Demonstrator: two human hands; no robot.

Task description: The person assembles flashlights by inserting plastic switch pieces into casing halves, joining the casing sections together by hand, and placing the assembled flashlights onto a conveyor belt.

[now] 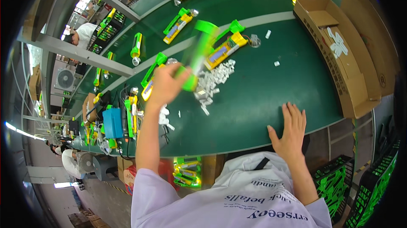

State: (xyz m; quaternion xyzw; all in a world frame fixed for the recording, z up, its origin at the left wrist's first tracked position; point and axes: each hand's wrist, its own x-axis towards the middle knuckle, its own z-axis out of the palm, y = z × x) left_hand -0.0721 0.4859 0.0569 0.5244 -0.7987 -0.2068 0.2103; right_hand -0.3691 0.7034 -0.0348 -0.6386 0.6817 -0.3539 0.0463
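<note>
My left hand is closed around the lower end of a green flashlight casing part, smeared by motion, with a greyish middle. It is held above the green workbench. Just right of it lies an opened flashlight, its yellow half carrying a purple-blue battery and a clear lens at one end. Beneath the held part spreads a pile of small white plastic pieces. My right hand rests palm down at the bench's near edge, fingers spread, holding nothing.
An open cardboard box with white pieces stands at the right. More green-yellow flashlights lie along the far belt. A blue box and cables crowd the left. Black crates of green parts stand lower right. A person is beyond the frame posts.
</note>
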